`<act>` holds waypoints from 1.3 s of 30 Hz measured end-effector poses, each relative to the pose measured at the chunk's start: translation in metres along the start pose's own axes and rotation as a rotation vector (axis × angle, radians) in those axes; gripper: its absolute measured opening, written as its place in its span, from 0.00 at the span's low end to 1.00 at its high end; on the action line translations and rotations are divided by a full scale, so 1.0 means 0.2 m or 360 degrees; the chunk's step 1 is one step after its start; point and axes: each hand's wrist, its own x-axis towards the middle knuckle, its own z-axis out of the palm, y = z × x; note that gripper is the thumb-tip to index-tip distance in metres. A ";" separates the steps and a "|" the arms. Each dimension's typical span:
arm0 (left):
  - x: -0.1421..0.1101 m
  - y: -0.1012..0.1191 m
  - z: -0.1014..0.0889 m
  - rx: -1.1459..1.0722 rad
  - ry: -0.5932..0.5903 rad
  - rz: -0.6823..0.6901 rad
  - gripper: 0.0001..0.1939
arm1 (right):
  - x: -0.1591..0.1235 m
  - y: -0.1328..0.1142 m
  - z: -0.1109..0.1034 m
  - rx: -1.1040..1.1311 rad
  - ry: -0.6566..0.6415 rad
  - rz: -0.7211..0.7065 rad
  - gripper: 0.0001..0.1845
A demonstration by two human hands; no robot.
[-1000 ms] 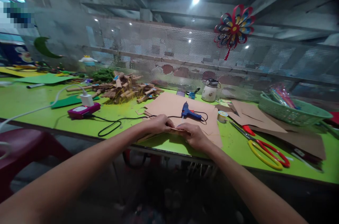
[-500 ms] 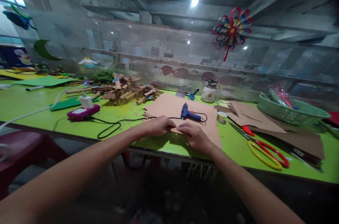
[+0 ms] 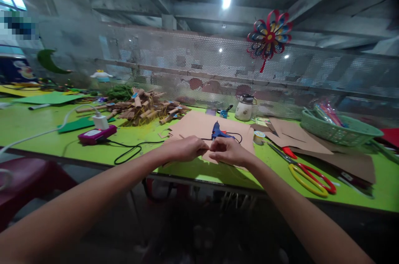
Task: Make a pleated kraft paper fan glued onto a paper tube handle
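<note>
Two bare hands of mine are working close together over the near part of the flat light-brown paper sheets (image 3: pixel 199 122), which are lying on the bright green counter (image 3: pixel 274 172). My left hand (image 3: pixel 188 148) is pressing its thumb and forefinger together at the tips, though I cannot tell whether they are pinching anything. My right hand (image 3: pixel 230 151) is facing it, its fingers curling toward the thumb; whether they are closing on something, I cannot tell. The fingertips of both are almost meeting.

Just beyond my right hand, the blue glue gun (image 3: pixel 216 130) is lying on the sheets, partly hiding behind my fingers. To the right of that hand, a small round tub with a pale lid (image 3: pixel 259 137) is standing, and farther right the large scissors with red and yellow handles (image 3: pixel 311 178) are resting. Beyond the scissors, a pale green plastic basket (image 3: pixel 341 129) is holding colourful items in clear wrapping.

Past my left hand, a heap of brown paper rolls with yellow strands (image 3: pixel 145 108) is spreading. To the left of that hand, a purple power box (image 3: pixel 96 134) is carrying a white plug (image 3: pixel 100 122). Well beyond my right hand, a white patterned jug with a dark lid (image 3: pixel 244 110) is standing.
</note>
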 end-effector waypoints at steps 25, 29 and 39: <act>-0.03 0.04 0.03 -0.0039 -0.0163 -0.0027 0.09 | -0.08 -0.10 0.11 -0.0845 0.0043 -0.0442 0.02; -0.03 0.07 0.03 -0.0013 -0.0092 0.0047 0.10 | -0.09 -0.10 0.12 -0.0950 0.0143 -0.0430 0.01; -0.08 0.10 -0.01 0.0132 -0.0115 0.0031 0.10 | -0.15 -0.14 0.07 -0.1463 -0.0015 -0.0336 0.03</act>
